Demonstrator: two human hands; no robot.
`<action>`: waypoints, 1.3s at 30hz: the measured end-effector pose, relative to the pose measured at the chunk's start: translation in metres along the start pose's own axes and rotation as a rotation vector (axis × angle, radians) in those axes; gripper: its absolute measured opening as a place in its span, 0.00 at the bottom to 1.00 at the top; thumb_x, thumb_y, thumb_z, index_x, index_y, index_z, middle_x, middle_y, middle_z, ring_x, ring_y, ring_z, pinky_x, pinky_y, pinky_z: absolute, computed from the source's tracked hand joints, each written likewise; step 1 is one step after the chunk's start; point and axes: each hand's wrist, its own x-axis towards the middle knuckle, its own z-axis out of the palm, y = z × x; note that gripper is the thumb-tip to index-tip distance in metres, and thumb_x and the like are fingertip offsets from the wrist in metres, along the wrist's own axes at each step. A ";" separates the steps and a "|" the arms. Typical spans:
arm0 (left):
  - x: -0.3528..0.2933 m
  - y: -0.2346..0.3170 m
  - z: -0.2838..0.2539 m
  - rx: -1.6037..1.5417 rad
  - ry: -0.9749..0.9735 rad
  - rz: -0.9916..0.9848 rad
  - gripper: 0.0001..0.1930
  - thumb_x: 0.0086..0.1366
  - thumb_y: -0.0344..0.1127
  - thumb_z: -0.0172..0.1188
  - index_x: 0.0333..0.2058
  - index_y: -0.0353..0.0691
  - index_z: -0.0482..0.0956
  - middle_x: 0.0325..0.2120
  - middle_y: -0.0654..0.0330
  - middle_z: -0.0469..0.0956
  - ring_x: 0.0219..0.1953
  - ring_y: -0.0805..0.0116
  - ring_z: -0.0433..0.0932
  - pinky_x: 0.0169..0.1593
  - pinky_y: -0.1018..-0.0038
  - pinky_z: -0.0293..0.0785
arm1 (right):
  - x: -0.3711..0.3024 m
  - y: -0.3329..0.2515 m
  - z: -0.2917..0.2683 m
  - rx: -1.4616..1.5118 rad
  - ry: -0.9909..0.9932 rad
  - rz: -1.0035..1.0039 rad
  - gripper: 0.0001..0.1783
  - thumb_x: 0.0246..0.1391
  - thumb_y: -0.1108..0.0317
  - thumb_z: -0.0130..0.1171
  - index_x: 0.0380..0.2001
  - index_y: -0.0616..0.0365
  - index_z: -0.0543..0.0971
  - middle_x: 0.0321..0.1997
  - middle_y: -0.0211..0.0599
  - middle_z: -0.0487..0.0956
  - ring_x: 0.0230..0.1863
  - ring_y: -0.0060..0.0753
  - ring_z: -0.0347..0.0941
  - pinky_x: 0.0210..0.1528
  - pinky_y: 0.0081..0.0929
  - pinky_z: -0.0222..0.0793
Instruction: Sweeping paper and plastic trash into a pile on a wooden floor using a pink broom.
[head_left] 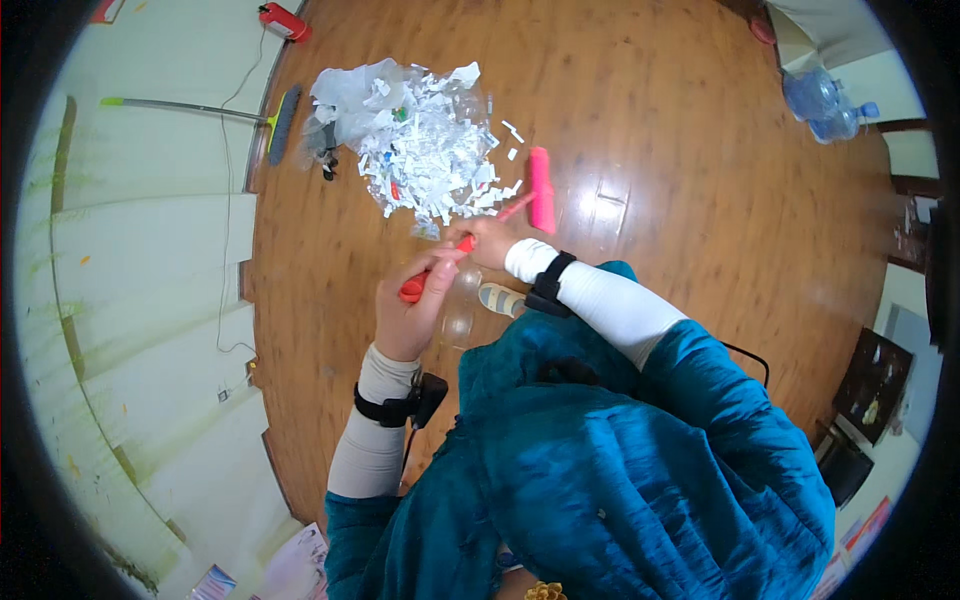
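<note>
Both of my hands are closed around the red handle of a broom (pixel 541 190) with a long pink head. My left hand (pixel 408 315) grips near the handle's upper end, its thumb lying along it. Farther down, my right hand (pixel 491 243) is wrapped round the handle. The broom's head is at the right side of a heap of white paper scraps (pixel 430 150); its bristles cannot be made out from above. Clear plastic (pixel 355 95) lies at the heap's far left, and a few scraps are scattered between heap and broom.
A green and grey broom (pixel 280 125) leans at the left wall, near a red fire extinguisher (pixel 285 22). Big blue water bottles (pixel 828 103) stand far right. My shoe (pixel 500 299) shows on the wooden floor (pixel 680 150). A dark cabinet (pixel 873 385) is at the right.
</note>
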 end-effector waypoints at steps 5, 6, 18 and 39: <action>-0.009 0.048 -0.014 0.260 0.026 0.101 0.11 0.69 0.31 0.53 0.36 0.28 0.80 0.43 0.53 0.81 0.51 0.63 0.76 0.54 0.69 0.72 | 0.007 -0.080 -0.018 0.135 0.172 -0.124 0.09 0.46 0.76 0.57 0.34 0.58 0.78 0.33 0.49 0.80 0.38 0.51 0.77 0.41 0.41 0.71; -0.011 0.056 -0.016 0.214 0.037 0.125 0.10 0.67 0.31 0.56 0.37 0.28 0.81 0.37 0.55 0.81 0.43 0.69 0.76 0.48 0.73 0.72 | 0.006 -0.085 -0.015 0.134 0.167 -0.132 0.09 0.46 0.76 0.57 0.34 0.58 0.78 0.33 0.49 0.80 0.38 0.51 0.77 0.41 0.41 0.71; 0.007 0.022 -0.028 0.225 0.157 -0.002 0.09 0.65 0.31 0.60 0.32 0.29 0.81 0.37 0.54 0.83 0.43 0.67 0.80 0.48 0.73 0.74 | 0.050 -0.042 0.034 0.151 0.173 -0.163 0.09 0.48 0.66 0.60 0.31 0.57 0.76 0.30 0.48 0.79 0.34 0.50 0.77 0.35 0.40 0.70; -0.062 -0.001 -0.068 0.167 0.201 0.126 0.06 0.59 0.23 0.63 0.26 0.29 0.75 0.33 0.51 0.82 0.42 0.62 0.80 0.50 0.70 0.72 | 0.025 -0.064 0.122 0.247 0.087 -0.155 0.10 0.44 0.71 0.63 0.33 0.57 0.77 0.34 0.45 0.79 0.38 0.49 0.76 0.41 0.38 0.71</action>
